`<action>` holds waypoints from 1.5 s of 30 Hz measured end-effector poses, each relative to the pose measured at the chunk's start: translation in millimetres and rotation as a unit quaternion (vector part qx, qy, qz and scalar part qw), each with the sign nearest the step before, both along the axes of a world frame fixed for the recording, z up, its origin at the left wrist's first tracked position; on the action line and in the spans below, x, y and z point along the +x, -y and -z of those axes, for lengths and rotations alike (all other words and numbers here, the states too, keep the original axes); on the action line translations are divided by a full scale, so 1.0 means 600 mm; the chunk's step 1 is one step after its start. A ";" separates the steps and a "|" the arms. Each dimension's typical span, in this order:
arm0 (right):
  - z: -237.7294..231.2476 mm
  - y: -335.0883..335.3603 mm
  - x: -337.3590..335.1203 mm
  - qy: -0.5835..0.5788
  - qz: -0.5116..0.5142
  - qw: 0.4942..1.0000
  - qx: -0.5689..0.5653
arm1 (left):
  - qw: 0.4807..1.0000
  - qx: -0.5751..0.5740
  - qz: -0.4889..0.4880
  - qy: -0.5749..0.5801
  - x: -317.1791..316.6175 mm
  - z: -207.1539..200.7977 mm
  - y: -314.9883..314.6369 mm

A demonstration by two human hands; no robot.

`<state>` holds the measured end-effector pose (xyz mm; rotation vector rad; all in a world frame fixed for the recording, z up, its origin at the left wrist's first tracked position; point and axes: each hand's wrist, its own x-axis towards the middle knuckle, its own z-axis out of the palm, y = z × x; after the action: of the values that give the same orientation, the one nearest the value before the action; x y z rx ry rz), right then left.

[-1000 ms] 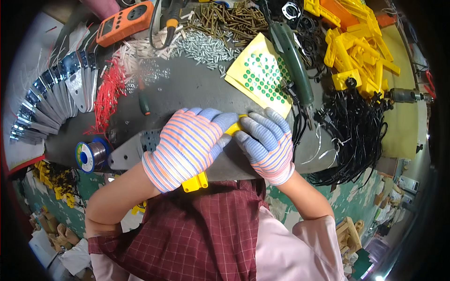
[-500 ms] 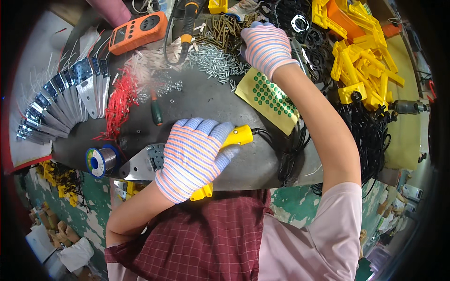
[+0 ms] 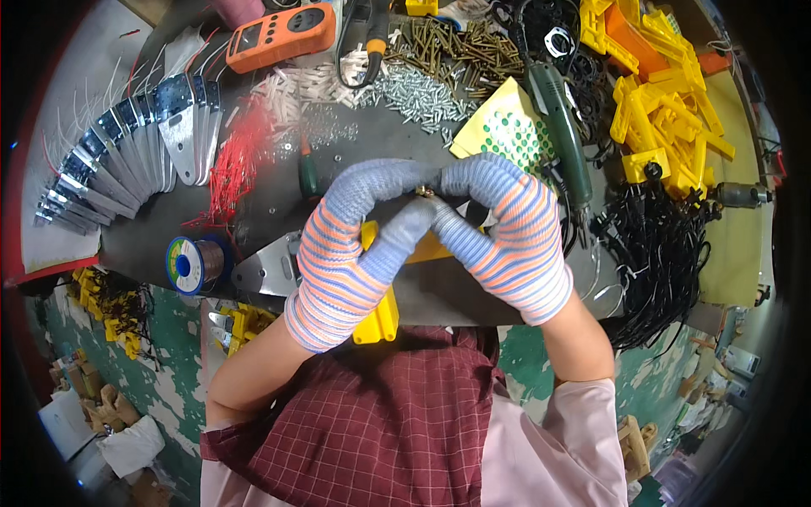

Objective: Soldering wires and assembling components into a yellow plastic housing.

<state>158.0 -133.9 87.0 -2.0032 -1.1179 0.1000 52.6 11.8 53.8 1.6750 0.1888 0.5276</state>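
Observation:
Both my hands wear striped knit gloves and meet fingertip to fingertip over the near middle of the bench. My left hand [image 3: 345, 253] and my right hand [image 3: 517, 241] are closed in a pinch around small brass-coloured screws [image 3: 424, 193]; their ends just show between the fingers, and how many there are is hidden. Beneath the hands lies a yellow plastic handle [image 3: 378, 323], partly covered by the left glove. To its left, a flat silver metal blade [image 3: 263, 269] rests on the bench. Brass screws [image 3: 452, 46] lie heaped at the back.
A green electric screwdriver [image 3: 559, 118] lies right of a yellow sheet with green dots [image 3: 498, 127]. Silver screws [image 3: 418, 93], red sleeves [image 3: 236, 169], a solder spool [image 3: 196, 264] and an orange meter [image 3: 281, 38] surround the hands. Yellow parts [image 3: 667, 118] and black cables [image 3: 655, 253] fill the right.
My right hand has come back from the brass screw pile to meet the left. The left has let go of the yellow handle and risen above it. The whole view has shifted slightly.

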 end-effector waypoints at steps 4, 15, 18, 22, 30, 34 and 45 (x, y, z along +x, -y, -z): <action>0.016 0.007 -0.046 -0.024 0.095 0.991 0.091 | 0.988 -0.148 0.034 -0.027 -0.006 -0.032 -0.011; 0.129 0.023 -0.188 -0.304 0.175 0.887 0.300 | 0.968 -0.019 0.182 -0.174 -0.008 0.001 -0.077; 0.121 0.017 -0.186 -0.431 0.189 0.823 0.318 | 0.953 0.188 0.209 -0.110 -0.001 -0.014 -0.072; 0.122 0.009 -0.182 -0.527 0.196 0.744 0.361 | 0.849 0.483 0.211 -0.029 0.004 -0.015 -0.054; 0.130 0.028 -0.178 -0.076 0.038 0.993 0.083 | 0.857 0.469 0.213 0.039 0.028 0.027 -0.048; 0.097 0.060 -0.119 -0.049 -0.015 0.998 0.025 | 0.885 0.369 0.260 -0.114 0.042 0.016 -0.056; 0.091 0.151 0.198 0.065 0.298 0.927 -0.217 | 0.811 0.566 0.096 0.114 -0.002 0.010 -0.029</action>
<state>276.7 -224.6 32.4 -2.7016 -0.5404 -0.1146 51.3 29.1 47.6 2.7139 -0.5998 0.7445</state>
